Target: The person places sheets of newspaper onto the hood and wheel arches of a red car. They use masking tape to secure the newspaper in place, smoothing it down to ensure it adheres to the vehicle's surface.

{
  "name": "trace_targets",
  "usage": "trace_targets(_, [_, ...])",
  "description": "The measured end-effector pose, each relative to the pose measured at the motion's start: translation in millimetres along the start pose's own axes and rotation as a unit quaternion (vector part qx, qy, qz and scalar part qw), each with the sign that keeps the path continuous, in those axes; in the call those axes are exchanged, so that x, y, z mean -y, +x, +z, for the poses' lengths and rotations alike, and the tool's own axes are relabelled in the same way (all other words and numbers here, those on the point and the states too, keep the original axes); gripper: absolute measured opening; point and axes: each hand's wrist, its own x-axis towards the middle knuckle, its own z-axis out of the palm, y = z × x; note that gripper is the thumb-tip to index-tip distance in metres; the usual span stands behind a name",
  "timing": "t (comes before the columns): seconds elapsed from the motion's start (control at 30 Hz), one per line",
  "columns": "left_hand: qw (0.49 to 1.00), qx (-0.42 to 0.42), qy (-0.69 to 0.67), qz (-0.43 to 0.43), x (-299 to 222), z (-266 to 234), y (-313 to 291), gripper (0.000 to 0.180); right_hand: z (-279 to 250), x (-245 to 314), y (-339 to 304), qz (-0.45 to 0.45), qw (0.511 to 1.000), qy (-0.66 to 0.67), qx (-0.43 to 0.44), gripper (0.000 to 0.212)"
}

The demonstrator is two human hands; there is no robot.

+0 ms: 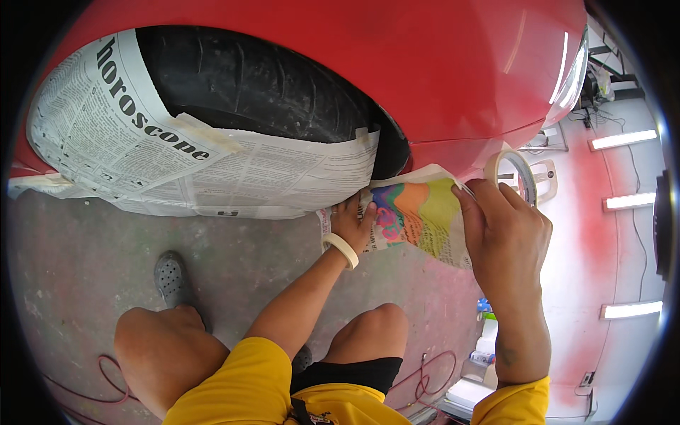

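Observation:
My left hand [350,221] lies against a coloured newspaper sheet [419,212], its visible fingers spread and thumb apart; the fingertips are partly hidden near the white newspaper's lower edge. Around that wrist hangs a roll of masking tape [341,251]. My right hand [501,223] pinches the sheet's right end between thumb and fingers. Another masking tape roll [511,170] stands at those same fingers, apparently held with the paper. White newspaper [276,173] covers the lower and left part of a black tyre [248,81], with tape strips on it.
A red car body [453,64] arches over the tyre. Red hose [425,379] lies on the stained floor [227,255], with more at lower left. Bottles and stacked items [482,354] stand beyond my right forearm. Lit tube lamps [630,202] line the pale wall at right.

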Motion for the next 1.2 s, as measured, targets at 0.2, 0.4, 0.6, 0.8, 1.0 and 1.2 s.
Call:
trace_targets(0.2, [0.996,0.063,-0.031,-0.06,0.0,-12.8,11.4,0.066,0.6,5.3,-35.6,0.03,0.997,0.068,0.03,0.02])
trace_targets(0.4, [0.998,0.043,0.031,-0.021,-0.8,-5.9,7.2,0.077,5.0,21.7,-87.7,-0.065,0.989,0.131,0.01,0.043])
trace_targets(0.6, [0.995,0.008,-0.096,0.021,-26.4,-18.2,-4.7,0.069,1.7,9.9,-58.9,-0.024,0.994,0.098,-0.044,0.034])
trace_targets(0.8, [0.991,-0.027,-0.112,0.066,-28.7,-20.5,-4.8,0.067,-11.1,12.9,-29.2,0.043,0.992,0.111,-0.042,0.011])
trace_targets(1.0, [0.988,-0.027,-0.133,0.075,-39.4,-24.4,-6.2,0.067,-14.4,12.2,-12.9,0.05,0.994,0.086,-0.047,0.008])
trace_targets(1.2, [0.995,0.0,-0.082,0.063,-40.8,-20.8,2.7,0.075,-12.8,10.2,-14.0,0.012,0.994,0.099,-0.051,0.01])
